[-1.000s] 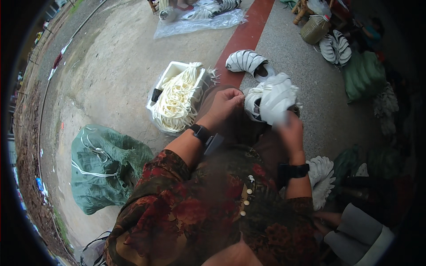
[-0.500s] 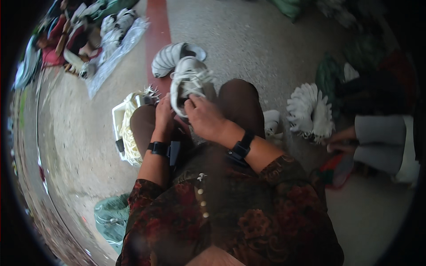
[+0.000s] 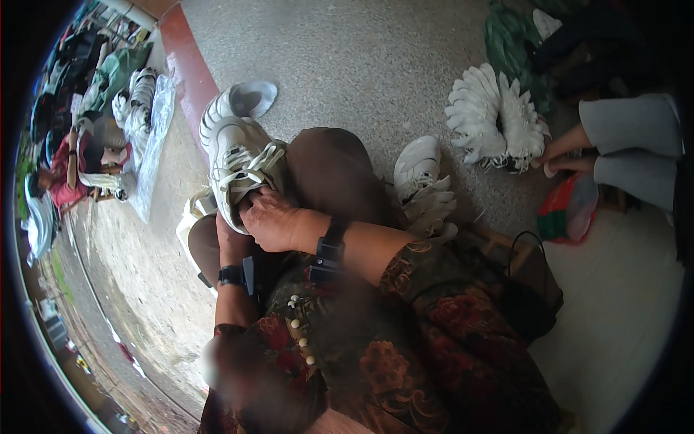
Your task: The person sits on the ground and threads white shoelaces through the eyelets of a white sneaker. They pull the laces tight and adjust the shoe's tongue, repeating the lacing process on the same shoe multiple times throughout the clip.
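A white lace-up sneaker [image 3: 235,155] is held over my knees, toe pointing away and its opening toward me. Pale laces run across its front with loose ends over the side. My left hand [image 3: 232,240] supports the heel end from the left; its fingers are mostly hidden by the shoe. My right hand [image 3: 269,219] is closed at the shoe's opening, fingertips tucked in by the tongue below the laces. What those fingertips pinch is hidden. Beyond the toe lies a curved row of white shoe pieces [image 3: 215,114].
Beside my right knee stand more white shoes [image 3: 418,168]. Further right is a ring of white shoe uppers [image 3: 499,119], near another person's feet [image 3: 560,155] and a red-green bag [image 3: 567,210]. A white tub [image 3: 194,213] sits partly behind my left knee. Another person [image 3: 65,177] sits far left.
The view has turned, so the sneaker and both hands appear further left and lower. My right hand stays at the shoe's opening. More of the shoes beside my right knee shows.
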The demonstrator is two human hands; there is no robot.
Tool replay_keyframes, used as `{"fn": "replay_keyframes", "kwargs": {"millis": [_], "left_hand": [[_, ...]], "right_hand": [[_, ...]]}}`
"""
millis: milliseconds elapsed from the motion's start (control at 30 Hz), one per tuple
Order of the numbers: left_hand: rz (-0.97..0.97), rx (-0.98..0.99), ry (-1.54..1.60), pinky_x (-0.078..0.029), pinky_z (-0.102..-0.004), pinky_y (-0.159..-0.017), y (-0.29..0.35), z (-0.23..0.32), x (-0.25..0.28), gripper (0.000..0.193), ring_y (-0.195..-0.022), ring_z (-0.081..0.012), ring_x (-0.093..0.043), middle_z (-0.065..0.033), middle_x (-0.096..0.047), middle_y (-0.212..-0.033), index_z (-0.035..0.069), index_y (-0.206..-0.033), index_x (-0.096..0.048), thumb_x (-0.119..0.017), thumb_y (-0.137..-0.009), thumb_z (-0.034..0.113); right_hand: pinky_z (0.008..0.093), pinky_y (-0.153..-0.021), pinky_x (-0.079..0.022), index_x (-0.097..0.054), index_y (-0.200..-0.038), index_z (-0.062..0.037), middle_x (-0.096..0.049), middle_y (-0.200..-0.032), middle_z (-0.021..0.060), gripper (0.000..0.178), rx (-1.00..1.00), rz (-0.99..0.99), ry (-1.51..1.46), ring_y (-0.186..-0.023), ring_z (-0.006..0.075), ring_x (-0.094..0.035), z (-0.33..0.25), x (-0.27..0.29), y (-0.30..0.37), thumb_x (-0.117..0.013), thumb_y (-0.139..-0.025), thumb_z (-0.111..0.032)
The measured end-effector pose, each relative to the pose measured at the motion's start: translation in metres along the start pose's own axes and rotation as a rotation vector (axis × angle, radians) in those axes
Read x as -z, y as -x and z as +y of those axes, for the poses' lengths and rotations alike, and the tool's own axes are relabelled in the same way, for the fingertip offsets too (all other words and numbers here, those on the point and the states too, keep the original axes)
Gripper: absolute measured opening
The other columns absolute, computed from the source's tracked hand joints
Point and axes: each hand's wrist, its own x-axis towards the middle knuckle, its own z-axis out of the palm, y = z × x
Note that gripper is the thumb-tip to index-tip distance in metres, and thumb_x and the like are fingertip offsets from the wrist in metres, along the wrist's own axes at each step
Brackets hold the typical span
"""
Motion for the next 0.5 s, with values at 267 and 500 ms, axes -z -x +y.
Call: {"fn": "replay_keyframes", "kwargs": {"millis": [267,500], "left_hand": [[0.167,-0.248,-0.784,-0.043,-0.0415,-0.083,-0.017,0.032,-0.001,0.045,-0.095,-0.0381,-0.054,-0.0217,-0.055,-0.105,-0.002,-0.12,-0.045,-0.059,-0.08,0.013],[0.216,-0.15,0.03,-0.043,-0.0331,-0.084,-0.051,0.12,-0.043,0.034,-0.098,-0.0201,-0.053,-0.0129,-0.054,-0.109,-0.001,-0.12,-0.044,-0.048,-0.092,0.017]], "right_hand": [[0.0417,-0.085,-0.043,-0.059,-0.093,0.0059,-0.061,-0.091,0.0228,0.046,-0.028,0.206,-0.287,-0.089,0.0358,-0.059,0.026,0.019,0.02,-0.071,-0.065,-0.029],[0.0423,-0.068,-0.045,-0.055,-0.087,0.004,-0.058,-0.079,0.0218,0.036,0.088,0.947,-0.472,-0.074,0.0375,-0.058,0.041,0.086,0.046,-0.07,-0.066,-0.022]]}}
